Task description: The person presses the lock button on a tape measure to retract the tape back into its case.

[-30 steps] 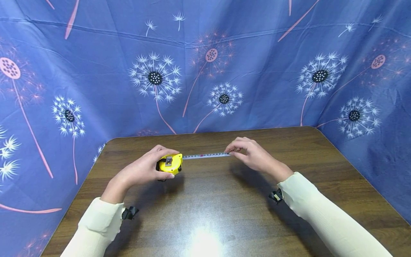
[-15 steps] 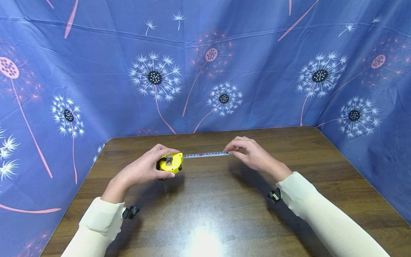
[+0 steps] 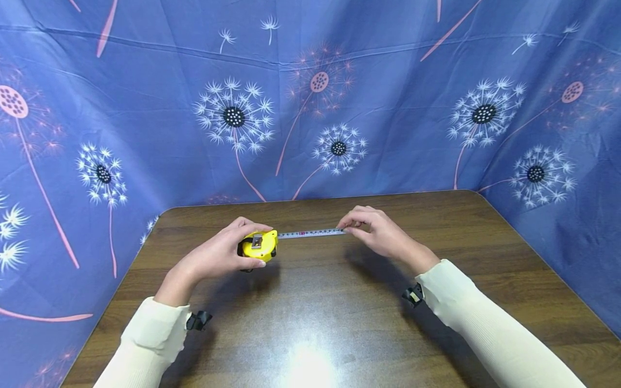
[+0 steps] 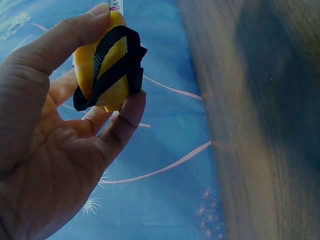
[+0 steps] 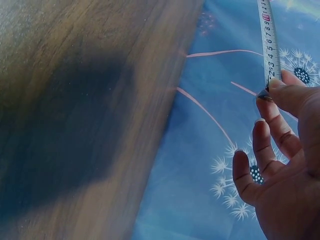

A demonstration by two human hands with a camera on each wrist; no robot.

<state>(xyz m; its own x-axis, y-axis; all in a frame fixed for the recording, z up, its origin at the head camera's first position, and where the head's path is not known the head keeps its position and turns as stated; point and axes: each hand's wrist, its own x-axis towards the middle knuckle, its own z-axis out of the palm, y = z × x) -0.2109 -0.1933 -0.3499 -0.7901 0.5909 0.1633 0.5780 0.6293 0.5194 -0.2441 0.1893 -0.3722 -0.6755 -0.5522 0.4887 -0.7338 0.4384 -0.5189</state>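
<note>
A yellow tape measure [image 3: 263, 248] is gripped by my left hand [image 3: 218, 250], thumb on its near side and fingers across the far side. Its black wrist strap [image 4: 117, 65] loops over the case in the left wrist view. From the case a silvery blade [image 3: 312, 233] with black numbers and a red mark runs straight to the right. My right hand [image 3: 380, 234] pinches the blade's end between thumb and index finger. In the right wrist view the dark end hook [image 5: 265, 95] shows at those fingertips, while the other fingers are loosely bent. Both hands are raised above the table.
The brown wood-grain table [image 3: 301, 302] lies under both hands, with their shadows on it. A blue curtain with dandelion prints [image 3: 291, 108] hangs behind and along both sides. Dark wrist-worn devices [image 3: 198, 320] sit at the cream sleeve cuffs.
My right hand has shifted slightly left and my left hand slightly right, so the exposed blade is a little shorter. Both grips stay the same.
</note>
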